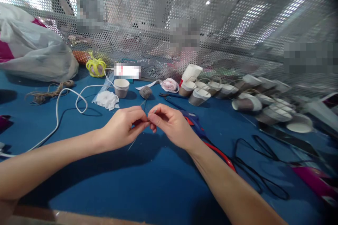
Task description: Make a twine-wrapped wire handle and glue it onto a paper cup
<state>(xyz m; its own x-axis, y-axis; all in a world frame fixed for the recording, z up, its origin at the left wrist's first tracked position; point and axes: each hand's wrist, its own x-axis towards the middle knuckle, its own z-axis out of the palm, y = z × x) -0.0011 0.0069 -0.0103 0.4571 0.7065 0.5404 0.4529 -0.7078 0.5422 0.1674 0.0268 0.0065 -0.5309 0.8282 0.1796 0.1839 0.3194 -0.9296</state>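
My left hand and my right hand meet above the middle of the blue table, fingertips pinched together. Between them runs a thin grey string, one loose end of which hangs below my left fingers. The exact spot where they grip it is mostly hidden by the fingers. Just beyond the hands lies a small ball of grey yarn, and a strand appears to lead from it towards them. A paper cup with a grey lower part stands behind my left hand, beside a pile of white pieces.
Blue glue gun and pliers lie by my right hand. Behind are a pink ribbon roll and several handled cups. A black cable lies right; a white cable, twine and plastic bag left.
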